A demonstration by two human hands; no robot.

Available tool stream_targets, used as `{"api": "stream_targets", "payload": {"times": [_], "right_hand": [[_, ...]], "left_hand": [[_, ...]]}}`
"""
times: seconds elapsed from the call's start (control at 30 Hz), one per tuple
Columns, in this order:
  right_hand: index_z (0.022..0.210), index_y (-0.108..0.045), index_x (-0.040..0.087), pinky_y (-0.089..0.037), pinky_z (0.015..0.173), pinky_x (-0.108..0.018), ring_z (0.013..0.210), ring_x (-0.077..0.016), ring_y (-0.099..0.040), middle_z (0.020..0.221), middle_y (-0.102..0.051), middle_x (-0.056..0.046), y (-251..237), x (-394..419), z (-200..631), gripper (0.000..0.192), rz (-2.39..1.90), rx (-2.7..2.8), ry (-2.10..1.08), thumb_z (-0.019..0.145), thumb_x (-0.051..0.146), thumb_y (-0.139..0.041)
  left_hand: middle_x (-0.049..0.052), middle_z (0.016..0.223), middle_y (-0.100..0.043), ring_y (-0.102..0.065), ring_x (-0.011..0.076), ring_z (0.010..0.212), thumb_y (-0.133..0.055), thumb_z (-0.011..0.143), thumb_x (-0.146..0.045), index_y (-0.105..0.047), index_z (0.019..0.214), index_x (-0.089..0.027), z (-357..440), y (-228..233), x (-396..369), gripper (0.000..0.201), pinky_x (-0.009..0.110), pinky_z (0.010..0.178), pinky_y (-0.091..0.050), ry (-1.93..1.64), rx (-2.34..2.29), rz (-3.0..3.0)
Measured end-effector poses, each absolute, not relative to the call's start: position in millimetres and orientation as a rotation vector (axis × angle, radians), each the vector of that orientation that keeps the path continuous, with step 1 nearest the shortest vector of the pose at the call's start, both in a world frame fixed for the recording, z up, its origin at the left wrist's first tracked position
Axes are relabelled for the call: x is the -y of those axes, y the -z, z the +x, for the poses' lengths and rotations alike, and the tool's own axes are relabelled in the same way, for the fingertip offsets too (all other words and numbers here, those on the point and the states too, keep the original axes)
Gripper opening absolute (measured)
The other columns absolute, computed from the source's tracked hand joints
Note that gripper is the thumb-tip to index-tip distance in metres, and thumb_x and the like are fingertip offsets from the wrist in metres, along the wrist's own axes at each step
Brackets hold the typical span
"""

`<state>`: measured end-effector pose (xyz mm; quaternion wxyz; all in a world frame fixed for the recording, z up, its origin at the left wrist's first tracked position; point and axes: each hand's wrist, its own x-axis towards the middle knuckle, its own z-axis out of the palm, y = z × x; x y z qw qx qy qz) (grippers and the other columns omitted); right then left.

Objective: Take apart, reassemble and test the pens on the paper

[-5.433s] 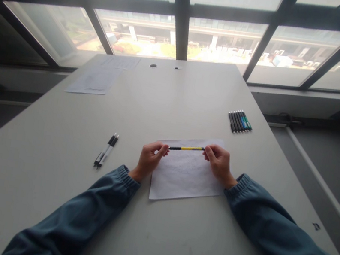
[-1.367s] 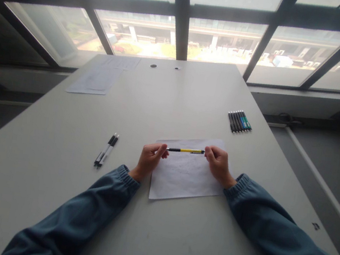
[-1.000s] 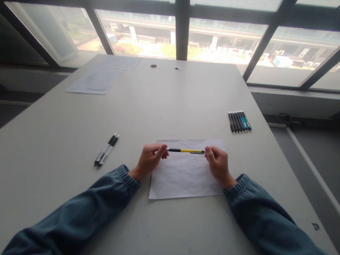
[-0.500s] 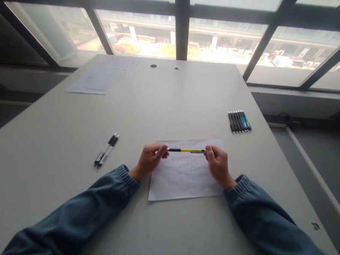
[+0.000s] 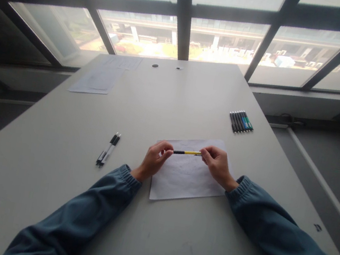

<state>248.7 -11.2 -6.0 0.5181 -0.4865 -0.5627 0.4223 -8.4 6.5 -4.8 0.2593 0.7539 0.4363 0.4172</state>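
Now held level above the sheet of paper (image 5: 187,178): yellow and black pen (image 5: 187,152), pinched at one end by left hand (image 5: 155,162), at the other by right hand (image 5: 217,166). Lying apart on the table (image 5: 145,236): two pens (image 5: 107,155) at left, row of pens (image 5: 241,121) at right.

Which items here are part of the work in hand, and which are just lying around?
In hand: yellow and black pen, held at its ends by left hand and right hand; paper sheet beneath.
Lying about: two pens, row of pens, far papers.
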Motion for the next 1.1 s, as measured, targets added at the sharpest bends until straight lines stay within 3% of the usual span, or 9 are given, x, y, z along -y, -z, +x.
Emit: {"api": "stream_targets", "payload": {"times": [0.13, 0.27, 0.5, 0.77, 0.93, 1.1], "right_hand": [[0.071, -0.065, 0.016, -0.034, 0.047, -0.024, 0.049, -0.0098, -0.043, 0.055, -0.054, 0.002, 4.4, 11.0, 247.6, 0.037, -1.157, 1.293, -1.057, 0.086, 0.05, -0.069], [0.07, -0.065, 0.016, -0.031, 0.045, -0.024, 0.047, -0.0093, -0.042, 0.053, -0.054, 0.002, 3.4, 10.9, 246.1, 0.038, -1.151, 1.244, -1.113, 0.084, 0.05, -0.071], [0.07, -0.065, 0.016, -0.03, 0.044, -0.024, 0.046, -0.0091, -0.041, 0.052, -0.054, 0.002, 6.0, 11.3, 246.6, 0.038, -1.131, 1.245, -1.144, 0.085, 0.051, -0.071], [0.075, -0.069, 0.016, -0.038, 0.05, -0.025, 0.052, -0.011, -0.049, 0.06, -0.061, 0.0, 5.7, 14.5, 248.0, 0.034, -1.145, 1.377, -1.011, 0.088, 0.047, -0.069], [0.083, -0.071, 0.017, -0.048, 0.061, -0.027, 0.066, -0.0148, -0.061, 0.073, -0.069, -0.004, 4.8, 15.7, 246.3, 0.026, -1.083, 1.461, -0.9, 0.087, 0.042, -0.072], [0.085, -0.071, 0.017, -0.05, 0.06, -0.027, 0.065, -0.0148, -0.061, 0.074, -0.069, -0.003, 10.6, 14.7, 245.7, 0.025, -1.06, 1.466, -0.879, 0.089, 0.042, -0.07]], "left_hand": [[0.003, 0.085, -0.063, -0.056, 0.015, 0.073, -0.053, 0.098, -0.046, -0.064, 0.097, -0.02, -11.0, 8.6, -4.8, 0.029, 0.026, 0.071, -0.045, -1.038, -1.152, 2.164], [0.004, 0.086, -0.061, -0.054, 0.0155, 0.075, -0.048, 0.1, -0.038, -0.063, 0.097, -0.02, -11.5, 7.6, -2.4, 0.023, 0.026, 0.071, -0.043, -0.984, -1.127, 2.26], [0.001, 0.071, -0.052, -0.047, 0.015, 0.067, -0.044, 0.102, -0.041, -0.056, 0.078, -0.019, -10.6, 5.6, -2.9, 0.035, 0.027, 0.066, -0.037, -0.993, -1.098, 2.286], [-0.001, 0.064, -0.046, -0.041, 0.0134, 0.06, -0.042, 0.102, -0.045, -0.051, 0.071, -0.019, -11.7, 6.7, -1.9, 0.041, 0.027, 0.06, -0.032, -1.009, -1.086, 2.194], [-0.003, 0.058, -0.038, -0.035, 0.0109, 0.054, -0.04, 0.103, -0.041, -0.04, 0.061, -0.019, -10.7, 9.4, -1.6, 0.048, 0.027, 0.056, -0.028, -1.065, -1.056, 2.084], [-0.002, 0.056, -0.044, -0.041, 0.0104, 0.053, -0.037, 0.103, -0.048, -0.045, 0.058, -0.018, -11.6, 11.8, -2.7, 0.055, 0.026, 0.056, -0.032, -1.058, -1.035, 2.071]]}}
